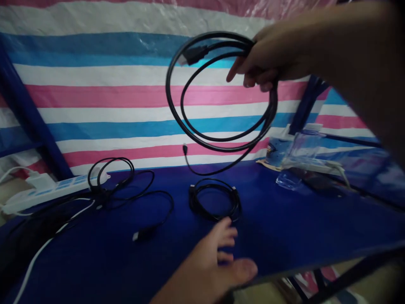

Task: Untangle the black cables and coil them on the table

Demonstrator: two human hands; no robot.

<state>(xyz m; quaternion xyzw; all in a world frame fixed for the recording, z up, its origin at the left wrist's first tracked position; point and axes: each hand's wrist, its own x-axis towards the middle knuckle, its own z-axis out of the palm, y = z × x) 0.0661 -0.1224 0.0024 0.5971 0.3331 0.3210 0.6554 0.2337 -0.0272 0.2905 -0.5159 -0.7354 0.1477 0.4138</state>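
Note:
My right hand (265, 59), raised at the upper right, is closed around a looped black cable (171, 93) with a dark plug hanging inside the loop. A thinner black end with a small connector dangles below it. My left hand (221, 261) is low in the middle, fingers apart and holding nothing. Just beyond its fingertips, a coiled black cable (238, 207) with two plugs lies on the blue table (284, 236). Further left rests a tangle of black cables (133, 196), one of its plugs pointing toward the near side.
A white power strip (68, 188) with an adapter sits at the left, and a white cord (41, 249) runs forward from there. Clear plastic packaging (303, 147) and a dark flat object (316, 181) lie at the right. Blue metal posts flank a striped sheet.

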